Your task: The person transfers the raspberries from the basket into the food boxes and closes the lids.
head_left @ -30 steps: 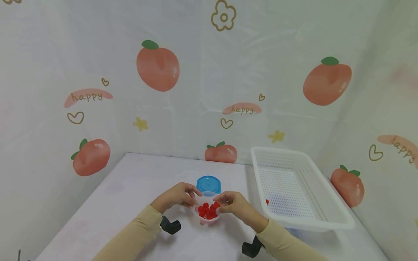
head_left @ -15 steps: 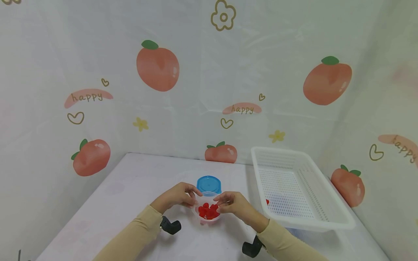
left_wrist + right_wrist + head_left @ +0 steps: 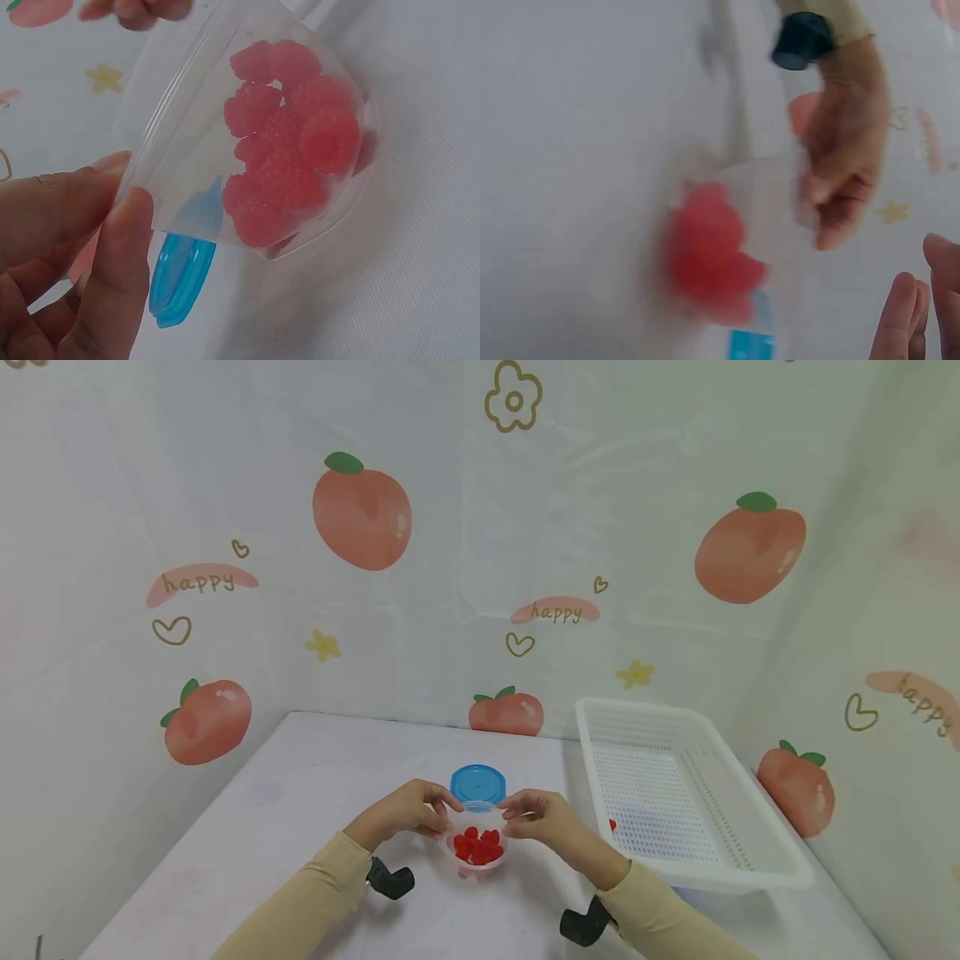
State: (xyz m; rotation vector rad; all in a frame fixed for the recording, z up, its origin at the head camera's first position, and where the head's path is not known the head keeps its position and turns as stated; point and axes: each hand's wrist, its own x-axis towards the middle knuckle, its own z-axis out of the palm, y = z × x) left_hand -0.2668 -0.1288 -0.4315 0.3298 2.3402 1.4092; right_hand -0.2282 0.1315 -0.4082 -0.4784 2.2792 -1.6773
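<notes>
A clear plastic tub stands on the table with several red raspberries piled in its bottom. My left hand pinches the tub's rim at the left; the left wrist view shows thumb and finger on either side of it. At the right, my right hand hovers by the rim, holding nothing. In the right wrist view its fingertips are apart from the tub, thumb and fingers spread. Just behind the tub lies a blue lid.
A white perforated plastic basket stands on the right side of the table. Something small and red lies in its near left corner. Behind the table hangs a white curtain with fruit prints.
My right hand has come up and a little right from the berries to beside the rim. The berries have settled slightly lower. My left hand keeps its hold on the tub.
</notes>
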